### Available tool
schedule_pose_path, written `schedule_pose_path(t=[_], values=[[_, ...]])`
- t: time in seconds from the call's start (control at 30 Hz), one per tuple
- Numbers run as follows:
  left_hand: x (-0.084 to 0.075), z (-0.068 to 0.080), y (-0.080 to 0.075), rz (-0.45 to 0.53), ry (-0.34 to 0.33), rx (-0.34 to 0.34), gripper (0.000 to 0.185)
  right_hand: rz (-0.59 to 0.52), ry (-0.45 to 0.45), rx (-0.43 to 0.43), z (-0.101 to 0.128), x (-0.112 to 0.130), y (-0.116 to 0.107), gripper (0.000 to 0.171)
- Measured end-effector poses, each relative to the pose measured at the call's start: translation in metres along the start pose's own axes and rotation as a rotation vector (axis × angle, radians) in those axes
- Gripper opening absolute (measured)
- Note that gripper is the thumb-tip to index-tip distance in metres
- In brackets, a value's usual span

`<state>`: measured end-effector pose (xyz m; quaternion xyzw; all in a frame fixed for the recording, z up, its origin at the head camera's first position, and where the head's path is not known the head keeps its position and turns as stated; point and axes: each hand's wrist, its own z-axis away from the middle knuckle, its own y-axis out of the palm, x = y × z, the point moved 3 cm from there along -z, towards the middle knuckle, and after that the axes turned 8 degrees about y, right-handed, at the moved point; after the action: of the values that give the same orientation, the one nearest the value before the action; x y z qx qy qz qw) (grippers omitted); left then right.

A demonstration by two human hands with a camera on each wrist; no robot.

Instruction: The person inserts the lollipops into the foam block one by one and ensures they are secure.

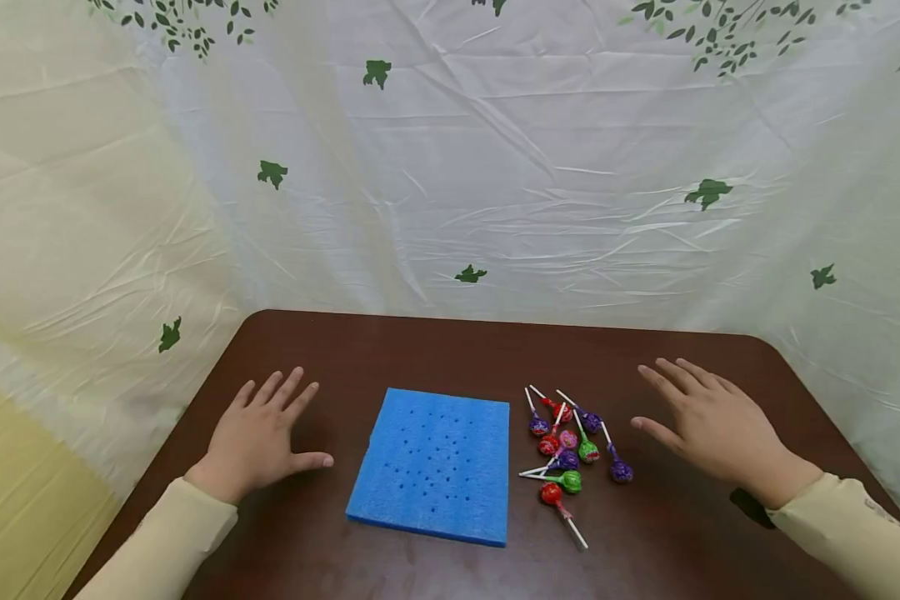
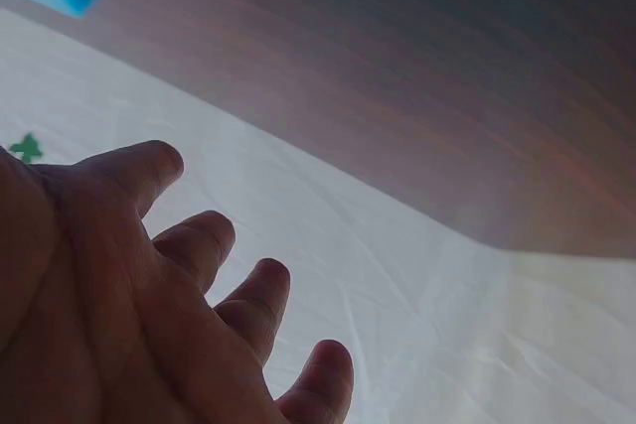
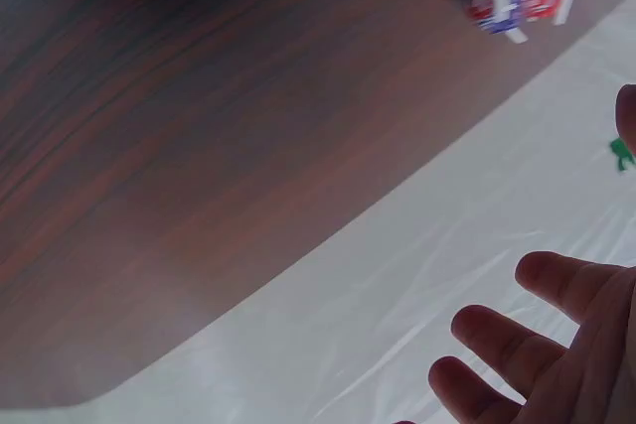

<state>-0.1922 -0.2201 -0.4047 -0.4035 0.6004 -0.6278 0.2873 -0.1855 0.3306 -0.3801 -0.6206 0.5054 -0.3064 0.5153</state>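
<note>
Evidently, picking is not yet begun: the left grip is spread, a dark-dotted square blue foam board is flanked rightward by wrapped red, green and purple lollipops; by the spread right grip, one should presumably be pinched

Counter bare along far edge behind blue foam board and lollipops; curtain beyond. Bare strip between left grip and board. Narrow gap only between board and lollipops; crossed sticks obstruct low path. Purple lollipop near right grip.
</note>
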Motion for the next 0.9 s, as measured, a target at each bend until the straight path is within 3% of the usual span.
schedule_pose_path(t=[0.23,0.5,0.63,0.9], values=[[-0.035,-0.005,0.005,0.171,0.035,-0.036,0.1,-0.113,0.011,0.002,-0.015,0.033,0.003,0.074],[-0.066,-0.01,0.01,0.327,0.084,-0.015,0.101,-0.258,0.122,0.088,-0.023,0.053,0.014,0.07],[-0.075,-0.01,0.014,0.385,0.083,0.007,0.102,-0.315,0.165,0.107,-0.023,0.054,0.017,0.066],[-0.08,-0.006,0.024,0.412,0.045,0.025,0.105,-0.398,0.258,0.164,-0.007,0.045,0.021,0.059]])
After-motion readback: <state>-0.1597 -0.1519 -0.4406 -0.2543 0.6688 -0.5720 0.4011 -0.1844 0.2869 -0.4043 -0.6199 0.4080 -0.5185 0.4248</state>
